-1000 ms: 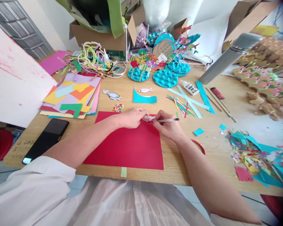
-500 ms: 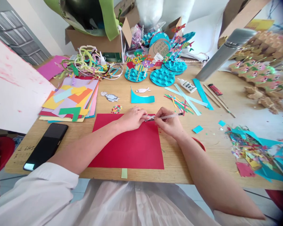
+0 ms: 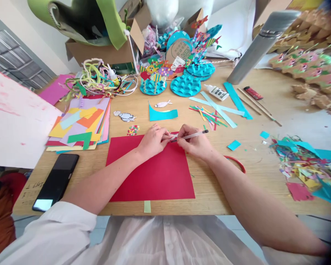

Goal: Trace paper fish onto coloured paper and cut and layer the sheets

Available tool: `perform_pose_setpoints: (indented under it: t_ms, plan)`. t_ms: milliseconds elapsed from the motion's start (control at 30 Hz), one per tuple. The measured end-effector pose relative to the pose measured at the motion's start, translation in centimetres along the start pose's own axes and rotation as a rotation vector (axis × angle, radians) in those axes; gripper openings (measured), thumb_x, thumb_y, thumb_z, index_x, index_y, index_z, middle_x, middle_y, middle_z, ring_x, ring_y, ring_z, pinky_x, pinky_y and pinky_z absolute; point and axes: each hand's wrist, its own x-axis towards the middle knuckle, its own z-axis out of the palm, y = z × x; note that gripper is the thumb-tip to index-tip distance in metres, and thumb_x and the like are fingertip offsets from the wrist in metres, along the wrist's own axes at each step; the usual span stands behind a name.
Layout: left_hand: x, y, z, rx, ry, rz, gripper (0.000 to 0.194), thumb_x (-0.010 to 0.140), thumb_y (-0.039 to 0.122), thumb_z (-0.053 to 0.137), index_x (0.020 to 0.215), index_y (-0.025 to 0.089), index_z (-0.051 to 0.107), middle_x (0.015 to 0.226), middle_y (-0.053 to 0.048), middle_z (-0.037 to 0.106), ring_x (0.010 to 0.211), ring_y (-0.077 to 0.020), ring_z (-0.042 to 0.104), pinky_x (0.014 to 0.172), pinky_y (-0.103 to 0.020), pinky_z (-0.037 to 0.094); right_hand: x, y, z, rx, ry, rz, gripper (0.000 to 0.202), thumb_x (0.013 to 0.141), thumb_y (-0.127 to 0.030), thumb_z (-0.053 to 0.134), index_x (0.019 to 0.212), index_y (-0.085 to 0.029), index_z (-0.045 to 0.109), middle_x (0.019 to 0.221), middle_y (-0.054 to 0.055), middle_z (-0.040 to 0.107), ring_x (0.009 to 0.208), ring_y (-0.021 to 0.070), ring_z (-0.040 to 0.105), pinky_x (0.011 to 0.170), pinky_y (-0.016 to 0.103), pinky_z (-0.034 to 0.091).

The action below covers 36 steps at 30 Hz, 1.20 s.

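Observation:
A red sheet of paper lies flat in front of me. At its top edge is a small white paper cutout with dark outlines, partly covered by my fingers. My left hand presses the cutout down with its fingertips together. In my right hand is a pen with a clear barrel, its tip at the cutout and its dark end pointing right. Beyond the sheet lie a paper fish, a grey-blue fish cutout, a curved blue paper piece and a pile of tiny paper bits.
Stacked coloured paper and a phone lie left. A glue bottle, paper strips and a grey flask stand or lie right. Paper scraps cover the far right; a red handle shows beside my right forearm.
The view has shifted slightly. My hands stay at the cutout, and the pen has tilted a little in my right hand.

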Motion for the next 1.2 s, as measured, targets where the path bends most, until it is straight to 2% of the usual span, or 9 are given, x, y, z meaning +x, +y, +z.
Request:
perform_pose_setpoints:
  t_ms: [633,1200]
  plan:
    - [-0.04,0.11,-0.07,0.037,-0.011,-0.002,0.005,0.087,0.021,0.065,0.084,0.018,0.063,0.084,-0.002,0.071,0.088,-0.0199,0.064,0.111,-0.048,0.035,-0.11,-0.09,0.23,-0.017,-0.010,-0.015,0.011,0.069,-0.023,0.053,0.064,-0.022,0.044,0.054,-0.004,0.048,0.047,0.0094,0.039,0.045,0.024,0.028]
    - [-0.05,0.23,-0.05,0.041,-0.002,-0.003,0.004,0.087,0.021,0.065,0.083,0.019,0.063,0.083,-0.002,0.071,0.087,-0.0195,0.064,0.110,-0.048,0.035,-0.05,0.34,0.22,0.018,-0.009,0.028,0.013,0.070,-0.025,0.056,0.065,-0.022,0.044,0.053,-0.004,0.046,0.048,0.0098,0.038,0.045,0.024,0.027]
